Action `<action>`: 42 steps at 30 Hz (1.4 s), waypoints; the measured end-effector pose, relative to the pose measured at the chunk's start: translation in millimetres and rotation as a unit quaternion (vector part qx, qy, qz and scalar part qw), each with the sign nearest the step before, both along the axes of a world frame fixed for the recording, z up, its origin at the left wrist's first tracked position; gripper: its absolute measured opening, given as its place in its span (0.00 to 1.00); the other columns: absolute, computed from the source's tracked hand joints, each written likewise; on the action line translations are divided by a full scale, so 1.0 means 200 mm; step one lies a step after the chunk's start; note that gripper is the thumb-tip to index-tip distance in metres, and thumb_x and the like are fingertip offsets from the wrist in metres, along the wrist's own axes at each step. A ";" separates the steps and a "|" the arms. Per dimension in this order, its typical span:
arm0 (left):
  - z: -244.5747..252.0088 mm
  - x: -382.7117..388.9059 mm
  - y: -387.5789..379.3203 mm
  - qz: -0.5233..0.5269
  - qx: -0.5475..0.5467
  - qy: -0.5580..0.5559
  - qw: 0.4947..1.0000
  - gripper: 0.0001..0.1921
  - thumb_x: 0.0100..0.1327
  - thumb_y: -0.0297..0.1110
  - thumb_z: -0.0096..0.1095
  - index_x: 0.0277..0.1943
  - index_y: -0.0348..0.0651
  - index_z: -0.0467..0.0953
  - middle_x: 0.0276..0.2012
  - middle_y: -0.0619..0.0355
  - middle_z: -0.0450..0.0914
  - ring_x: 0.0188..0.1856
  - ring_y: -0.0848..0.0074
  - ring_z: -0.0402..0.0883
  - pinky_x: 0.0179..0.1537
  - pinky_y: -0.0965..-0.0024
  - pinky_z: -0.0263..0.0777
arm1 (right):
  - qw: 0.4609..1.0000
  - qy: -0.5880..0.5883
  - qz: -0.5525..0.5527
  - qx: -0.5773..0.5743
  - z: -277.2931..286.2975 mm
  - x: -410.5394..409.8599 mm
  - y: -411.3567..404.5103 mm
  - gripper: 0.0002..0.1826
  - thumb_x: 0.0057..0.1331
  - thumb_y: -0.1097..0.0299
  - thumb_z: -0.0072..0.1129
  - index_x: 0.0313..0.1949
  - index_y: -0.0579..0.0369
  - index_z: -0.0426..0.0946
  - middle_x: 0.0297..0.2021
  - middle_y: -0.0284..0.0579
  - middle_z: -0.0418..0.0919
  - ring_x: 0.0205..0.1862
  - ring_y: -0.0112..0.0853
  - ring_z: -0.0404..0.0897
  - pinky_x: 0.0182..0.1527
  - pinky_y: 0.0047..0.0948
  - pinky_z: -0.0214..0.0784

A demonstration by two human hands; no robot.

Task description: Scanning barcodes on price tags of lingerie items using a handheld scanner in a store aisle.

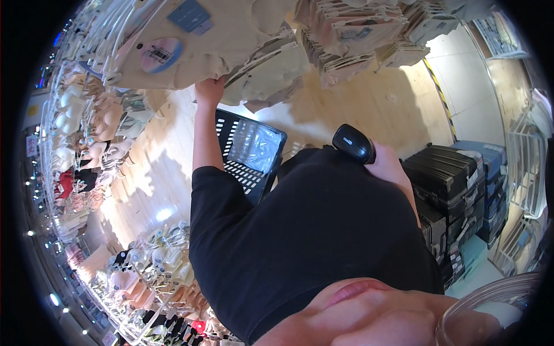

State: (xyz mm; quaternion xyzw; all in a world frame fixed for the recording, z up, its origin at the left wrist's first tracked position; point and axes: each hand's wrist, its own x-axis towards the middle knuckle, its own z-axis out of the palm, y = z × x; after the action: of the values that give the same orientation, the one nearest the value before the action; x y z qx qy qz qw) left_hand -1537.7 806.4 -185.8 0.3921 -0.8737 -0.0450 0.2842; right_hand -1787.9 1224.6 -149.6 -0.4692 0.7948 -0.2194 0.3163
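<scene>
My left hand (pixel 210 91) grips the lower edge of a beige garment (pixel 242 39) hanging on the rack in front of me. Its fingers are partly hidden by the fabric. A blue paper tag (pixel 189 15) and a round pastel tag (pixel 161 55) with a barcode hang on that garment. Held at waist height in my right hand (pixel 389 162) is a black handheld barcode scanner (pixel 352 142). Below my left forearm is a black slotted plastic basket (pixel 249 173), with something in clear plastic wrap (pixel 253 145) inside.
More hanging garments (pixel 346 30) fill the rack ahead. Bras hang on a wall display (pixel 91 116) to the left and on another rack (pixel 147 277) at lower left. Stacked suitcases (pixel 446 173) stand on the right, near a white wire rack (pixel 526 164). Yellow-black tape (pixel 439 93) crosses the floor.
</scene>
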 end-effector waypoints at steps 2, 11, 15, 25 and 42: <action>0.05 -0.01 0.01 -0.017 0.059 -0.040 0.997 0.17 0.53 0.38 0.63 0.45 0.40 0.77 0.41 0.45 0.79 0.45 0.53 0.76 0.45 0.60 0.70 | 1.000 0.006 -0.001 0.005 0.02 0.01 -0.01 0.27 0.44 0.69 0.62 0.48 0.50 0.71 0.34 0.56 0.78 0.38 0.52 0.76 0.41 0.45 0.69; 0.13 0.04 -0.01 -0.001 0.226 -0.137 0.964 0.17 0.56 0.43 0.63 0.42 0.40 0.79 0.34 0.49 0.82 0.39 0.59 0.80 0.43 0.64 0.71 | 1.000 -0.006 0.011 0.003 0.02 0.02 -0.02 0.28 0.44 0.70 0.62 0.49 0.51 0.71 0.34 0.57 0.78 0.39 0.52 0.76 0.41 0.43 0.69; 0.16 0.25 0.01 0.012 0.340 -0.067 0.938 0.15 0.57 0.41 0.61 0.41 0.39 0.79 0.30 0.51 0.82 0.35 0.68 0.81 0.39 0.68 0.71 | 0.999 -0.039 0.017 -0.011 0.03 0.02 -0.03 0.28 0.45 0.72 0.61 0.49 0.52 0.71 0.35 0.57 0.78 0.40 0.52 0.76 0.42 0.42 0.69; 0.23 0.83 0.38 0.183 0.369 -0.138 0.901 0.17 0.60 0.40 0.58 0.43 0.33 0.76 0.32 0.48 0.81 0.34 0.68 0.80 0.38 0.68 0.71 | 0.995 -0.086 0.049 -0.023 0.12 0.06 -0.15 0.23 0.47 0.74 0.60 0.47 0.55 0.72 0.35 0.57 0.78 0.40 0.51 0.76 0.43 0.39 0.69; 0.43 0.39 0.83 -0.122 0.589 0.181 0.778 0.06 0.69 0.30 0.46 0.43 0.39 0.69 0.37 0.67 0.73 0.41 0.87 0.68 0.46 0.82 0.60 | 0.950 -0.295 -0.053 -0.091 0.13 0.01 -0.15 0.21 0.50 0.69 0.68 0.43 0.64 0.74 0.35 0.42 0.80 0.38 0.26 0.78 0.44 0.27 0.69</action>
State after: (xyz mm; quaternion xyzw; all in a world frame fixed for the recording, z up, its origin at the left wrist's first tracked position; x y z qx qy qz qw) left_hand -1458.8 972.1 -100.2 0.3573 -0.6495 -0.6557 0.1431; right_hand -1785.2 1194.1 -124.4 -0.3677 0.6661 -0.4359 0.4806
